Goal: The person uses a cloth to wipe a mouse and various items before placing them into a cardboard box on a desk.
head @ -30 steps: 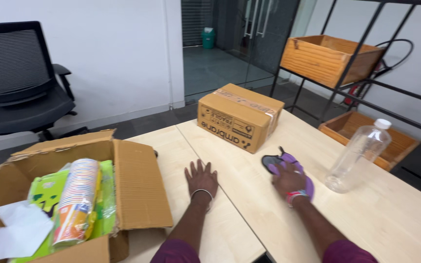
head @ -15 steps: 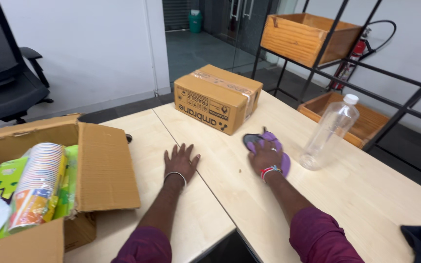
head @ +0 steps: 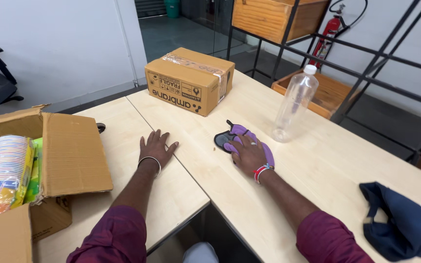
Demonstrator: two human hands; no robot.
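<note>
right hand (head: 247, 155) flat on purple cloth (head: 242, 141); left hand (head: 156, 147) spread beside table seam.

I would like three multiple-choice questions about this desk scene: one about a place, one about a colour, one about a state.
1. Where does the clear plastic bottle stand?
A. inside the open carton
B. on the table, beyond the right hand
C. on the sealed box

2. What colour is the cloth under the right hand?
A. purple with a dark part
B. yellow
C. white

3. How does the left hand lie?
A. closed around a cup
B. raised in the air
C. flat on the table, fingers spread, holding nothing

Answers:
1. B, it stands upright on the tabletop past the right hand.
2. A, purple shows around the fingers, with a dark patch at the far end.
3. C, the palm rests down on the wood.
</note>
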